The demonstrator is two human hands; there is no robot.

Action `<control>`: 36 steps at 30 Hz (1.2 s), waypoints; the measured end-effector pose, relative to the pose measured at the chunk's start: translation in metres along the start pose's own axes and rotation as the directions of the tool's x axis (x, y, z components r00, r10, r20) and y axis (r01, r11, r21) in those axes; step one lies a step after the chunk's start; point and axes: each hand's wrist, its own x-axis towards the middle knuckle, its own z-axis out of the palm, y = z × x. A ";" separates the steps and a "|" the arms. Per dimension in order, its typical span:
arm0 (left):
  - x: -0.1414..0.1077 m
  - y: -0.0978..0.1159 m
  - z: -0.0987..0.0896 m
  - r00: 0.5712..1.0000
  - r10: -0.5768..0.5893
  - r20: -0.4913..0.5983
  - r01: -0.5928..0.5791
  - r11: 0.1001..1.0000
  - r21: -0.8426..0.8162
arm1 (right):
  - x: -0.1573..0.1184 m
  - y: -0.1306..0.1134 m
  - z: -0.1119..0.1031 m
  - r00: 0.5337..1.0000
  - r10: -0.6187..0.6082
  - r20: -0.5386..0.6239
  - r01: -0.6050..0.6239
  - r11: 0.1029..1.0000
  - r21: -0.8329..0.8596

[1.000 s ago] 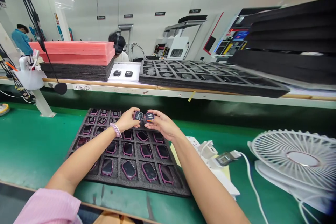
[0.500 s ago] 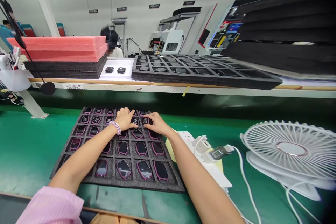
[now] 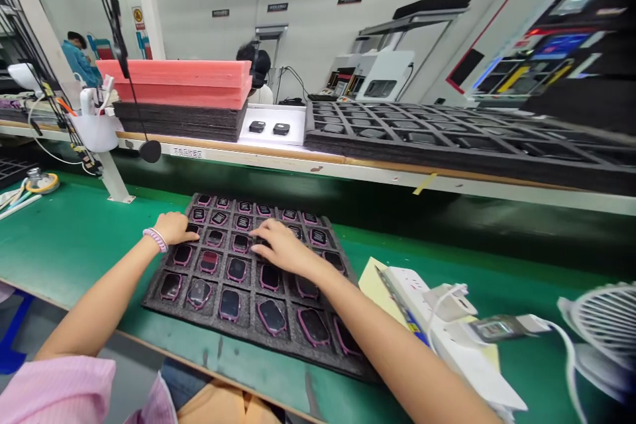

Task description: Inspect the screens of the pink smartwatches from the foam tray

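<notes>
A dark grey foam tray [image 3: 243, 311] lies on the green bench, its compartments holding several smartwatches with purple frames and dark screens, such as one watch [image 3: 236, 269]. At the tray's left edge is my left hand [image 3: 173, 228], thumb stretched over a watch in the leftmost column; its other fingers are bent and partly hidden. My right hand [image 3: 282, 245] reaches over the middle of the tray. Its thumb and forefinger are apart, with their tips beside a watch [image 3: 241, 242] in the third row. Several watches on the right are partly covered by my right hand and forearm.
A white power strip [image 3: 412, 285] with plugs and cables is right of the tray, near a white fan [image 3: 606, 318]. On the shelf above stand pink foam blocks [image 3: 173, 83], a white box [image 3: 271, 136] with two black devices, and a black foam tray [image 3: 397, 154].
My view has turned left. My left hand has moved from the upper middle of the tray to its left edge; my right hand has shifted left and nearer, to the third row.
</notes>
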 end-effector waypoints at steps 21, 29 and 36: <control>-0.022 0.040 -0.029 0.902 0.078 -0.425 -0.385 0.591 -0.709 | 0.027 -0.048 -0.003 0.985 0.036 -0.168 0.108 0.631 0.768; -0.039 0.104 -0.055 0.767 0.073 -0.637 -0.636 0.219 -0.740 | -0.013 -0.032 -0.055 0.974 0.188 -0.127 0.154 -0.132 0.979; -0.044 0.108 -0.060 0.783 -0.021 -0.622 -0.603 0.220 -0.767 | -0.024 -0.035 -0.067 0.957 0.148 -0.249 0.261 -0.067 0.963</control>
